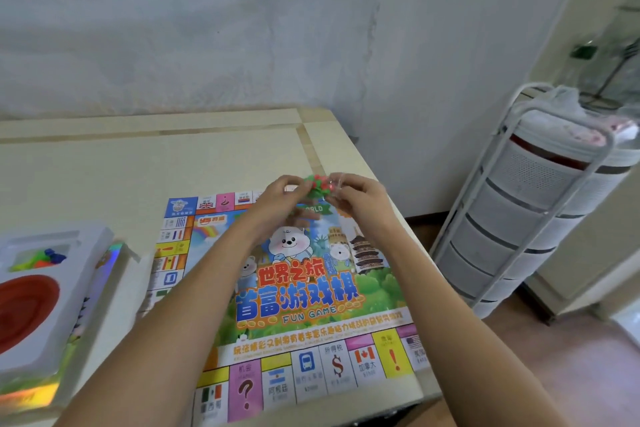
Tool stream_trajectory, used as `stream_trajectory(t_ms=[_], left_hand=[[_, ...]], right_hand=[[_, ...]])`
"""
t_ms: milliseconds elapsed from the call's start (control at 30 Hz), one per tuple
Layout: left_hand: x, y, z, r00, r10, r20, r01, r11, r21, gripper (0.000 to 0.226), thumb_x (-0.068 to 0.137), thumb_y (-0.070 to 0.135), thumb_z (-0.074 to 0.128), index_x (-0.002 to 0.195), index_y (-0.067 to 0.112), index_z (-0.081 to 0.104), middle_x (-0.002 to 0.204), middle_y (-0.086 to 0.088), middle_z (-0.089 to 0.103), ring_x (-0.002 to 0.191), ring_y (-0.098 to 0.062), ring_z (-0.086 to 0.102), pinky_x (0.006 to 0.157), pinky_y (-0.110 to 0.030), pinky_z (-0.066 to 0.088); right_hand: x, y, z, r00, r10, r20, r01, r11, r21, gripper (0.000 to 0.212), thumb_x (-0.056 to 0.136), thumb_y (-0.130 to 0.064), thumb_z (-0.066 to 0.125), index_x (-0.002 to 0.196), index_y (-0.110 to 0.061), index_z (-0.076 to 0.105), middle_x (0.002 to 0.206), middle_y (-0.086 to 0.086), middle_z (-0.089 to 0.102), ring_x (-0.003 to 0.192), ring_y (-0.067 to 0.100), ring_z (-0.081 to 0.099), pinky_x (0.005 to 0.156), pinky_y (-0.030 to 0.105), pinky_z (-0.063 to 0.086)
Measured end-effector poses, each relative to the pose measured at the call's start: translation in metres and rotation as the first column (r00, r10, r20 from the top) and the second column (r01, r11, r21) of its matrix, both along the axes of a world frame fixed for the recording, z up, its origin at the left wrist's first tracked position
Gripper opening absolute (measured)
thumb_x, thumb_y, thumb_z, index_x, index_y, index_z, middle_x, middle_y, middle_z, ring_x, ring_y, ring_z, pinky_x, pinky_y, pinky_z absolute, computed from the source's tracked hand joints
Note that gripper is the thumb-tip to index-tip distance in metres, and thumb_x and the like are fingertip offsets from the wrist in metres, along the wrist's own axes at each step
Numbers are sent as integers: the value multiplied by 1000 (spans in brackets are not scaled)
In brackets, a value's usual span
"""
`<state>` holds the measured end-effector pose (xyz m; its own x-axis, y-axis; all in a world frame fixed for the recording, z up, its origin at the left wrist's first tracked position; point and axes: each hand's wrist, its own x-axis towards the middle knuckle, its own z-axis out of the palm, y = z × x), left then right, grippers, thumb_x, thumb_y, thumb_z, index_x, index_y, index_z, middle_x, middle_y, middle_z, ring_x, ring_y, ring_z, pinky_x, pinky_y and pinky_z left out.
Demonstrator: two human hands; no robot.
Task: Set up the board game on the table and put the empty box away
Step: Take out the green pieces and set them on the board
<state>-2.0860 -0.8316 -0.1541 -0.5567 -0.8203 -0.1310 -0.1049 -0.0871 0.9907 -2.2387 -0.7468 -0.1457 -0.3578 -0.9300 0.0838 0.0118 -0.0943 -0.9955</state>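
The colourful game board (pixel 304 295) lies unfolded on the pale table (pixel 104 166), near its right edge. Above the board's far side, my left hand (pixel 280 198) and my right hand (pixel 360 199) together hold a small clear bag of red and green pieces (pixel 317 185), each pinching one side of it. The open game box (pixel 45 308) sits at the left, with a white plastic insert holding a red round dish (pixel 24 305) and a small pocket of coloured tokens (pixel 41 258).
A white wall cloth hangs behind the table. To the right of the table stands a white drawer cart (pixel 519 218) with a metal frame, on a wooden floor. The table's right edge runs close to the board.
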Motion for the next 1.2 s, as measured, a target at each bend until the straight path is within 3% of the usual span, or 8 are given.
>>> stream_trajectory(t_ms=[133,233,433,600,767,867,967,1200], left_hand=[[-20,-9,-10,991,53,-122,-48,998,41,26,99,20,57,117,1,59,97,-19,73,80,-26,74,66,-31,61],[-30,-16,-18,987,97,-127,-87,992,89,24,98,19,58,117,4,58,88,-13,75,82,-27,74,69,-31,62],[-39,-26,-28,986,145,-80,-138,987,83,26,98,16,60,118,1,55,86,-21,73,70,-23,73,65,-28,61],[-45,-31,-31,990,131,58,-128,990,-60,17,96,15,63,110,6,62,75,-12,74,68,-24,71,76,-37,61],[-55,-30,-24,970,188,152,-147,958,-246,8,94,19,65,102,17,65,82,-8,73,70,-26,74,77,-44,61],[-56,-30,-17,953,213,214,-113,908,-403,15,93,23,65,107,16,66,90,2,67,68,-17,71,71,-29,60],[-57,-32,-15,936,235,261,-62,843,-535,18,92,27,68,107,18,69,97,4,66,85,-13,64,77,-25,51],[-66,-29,-11,950,213,227,-30,788,-615,16,90,20,69,104,14,71,97,6,67,84,-12,65,80,-22,51]], right_hand=[[-16,-13,-3,990,-19,143,10,998,64,36,92,5,38,104,-1,71,104,10,73,99,16,68,92,33,56],[-27,-21,-7,964,-94,249,70,992,104,25,82,-5,51,92,0,73,103,16,70,100,25,65,96,38,54],[-50,-41,-33,949,-287,129,261,947,189,23,79,-22,56,72,-14,76,95,10,75,95,26,68,89,37,54],[-56,-47,-40,895,-316,315,295,949,111,39,98,-24,37,98,-6,72,104,8,74,103,20,68,92,28,52],[-54,-48,-54,919,-277,280,263,961,88,52,105,-32,26,102,-5,71,102,6,74,96,14,70,79,21,51],[-55,-51,-61,954,-238,181,225,970,89,57,102,-40,25,103,-12,74,108,4,74,106,19,68,92,32,52],[-54,-52,-65,973,-215,84,207,973,103,58,96,-49,26,95,-24,78,108,-1,74,105,19,68,103,47,48],[-53,-51,-63,980,-192,50,187,978,90,55,87,-54,29,94,-28,77,106,-2,75,103,19,69,103,50,47]])
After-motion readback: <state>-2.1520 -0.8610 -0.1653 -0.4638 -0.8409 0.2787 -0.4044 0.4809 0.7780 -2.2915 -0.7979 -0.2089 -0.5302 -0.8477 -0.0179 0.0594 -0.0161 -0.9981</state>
